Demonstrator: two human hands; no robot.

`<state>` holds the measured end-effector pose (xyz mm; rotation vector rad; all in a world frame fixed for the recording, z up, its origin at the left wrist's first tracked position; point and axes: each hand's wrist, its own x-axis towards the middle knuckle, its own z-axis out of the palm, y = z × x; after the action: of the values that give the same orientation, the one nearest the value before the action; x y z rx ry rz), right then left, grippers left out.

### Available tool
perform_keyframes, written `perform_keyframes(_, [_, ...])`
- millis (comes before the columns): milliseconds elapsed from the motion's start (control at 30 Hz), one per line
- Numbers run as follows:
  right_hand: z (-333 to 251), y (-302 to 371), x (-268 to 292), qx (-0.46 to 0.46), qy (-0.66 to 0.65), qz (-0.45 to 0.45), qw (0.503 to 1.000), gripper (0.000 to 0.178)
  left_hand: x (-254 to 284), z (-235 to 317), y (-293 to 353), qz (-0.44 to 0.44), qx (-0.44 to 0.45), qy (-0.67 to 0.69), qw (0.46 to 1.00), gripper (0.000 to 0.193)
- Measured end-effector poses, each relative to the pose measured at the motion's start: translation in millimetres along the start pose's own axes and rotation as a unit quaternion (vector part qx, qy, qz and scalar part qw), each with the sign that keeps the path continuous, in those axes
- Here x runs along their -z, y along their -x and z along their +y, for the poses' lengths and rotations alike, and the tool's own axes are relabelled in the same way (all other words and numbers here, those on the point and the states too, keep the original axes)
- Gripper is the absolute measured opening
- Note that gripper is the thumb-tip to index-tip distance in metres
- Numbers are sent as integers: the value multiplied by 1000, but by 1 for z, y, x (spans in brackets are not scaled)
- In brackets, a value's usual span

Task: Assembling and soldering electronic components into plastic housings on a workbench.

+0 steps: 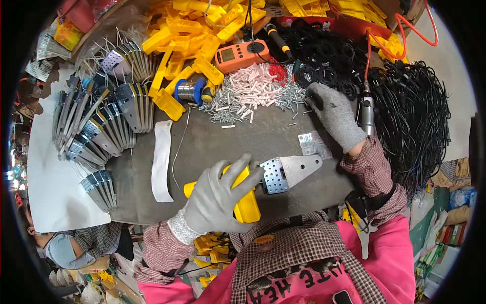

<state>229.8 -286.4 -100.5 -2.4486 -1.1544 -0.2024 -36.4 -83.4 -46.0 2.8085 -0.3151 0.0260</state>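
Observation:
My left hand (215, 195), in a grey glove, is closed around a yellow plastic handle (247, 206) just in front of me. At its fingertips lies a pointed metal plate (301, 169) with a perforated section (274, 177); whether it is joined to the handle is hidden by the fingers. My right hand (331, 114), also gloved, is at the right end of a heap of silver screws (289, 96), beside black ring-like parts (331, 53). Its fingers are bent together, and anything between them is hidden.
Yellow handles (187, 30) are heaped at the back near an orange multimeter (242, 54) and a solder spool (190, 91). Metal plates (98, 121) stand stacked at left. A pneumatic screwdriver (367, 114) on a red hose and black cables (412, 121) are at right.

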Motion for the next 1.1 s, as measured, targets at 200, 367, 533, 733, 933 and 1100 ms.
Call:
perform_keyframes(200, [-85,62,11,78,-298,-120,944,18,-10,4,-2,-46,-35,4,998,93])
perform_keyframes(367, [-92,76,-21,81,-380,-59,920,19,-24,3,-1,-4,-51,44,998,89])
perform_keyframes(533, [-92,78,-24,121,-339,-30,932,26,-28,-2,-3,2,-47,122,991,90])
perform_keyframes(733, [-103,94,-26,140,-292,-14,946,43,-33,-2,-1,14,-50,120,991,83])
perform_keyframes(933, [-106,94,-1,161,-247,-114,949,65,-45,-1,-2,52,-65,102,991,83])
perform_keyframes(1100, [-29,43,8,-83,-5,-42,996,24,-44,5,2,62,-58,67,994,89])
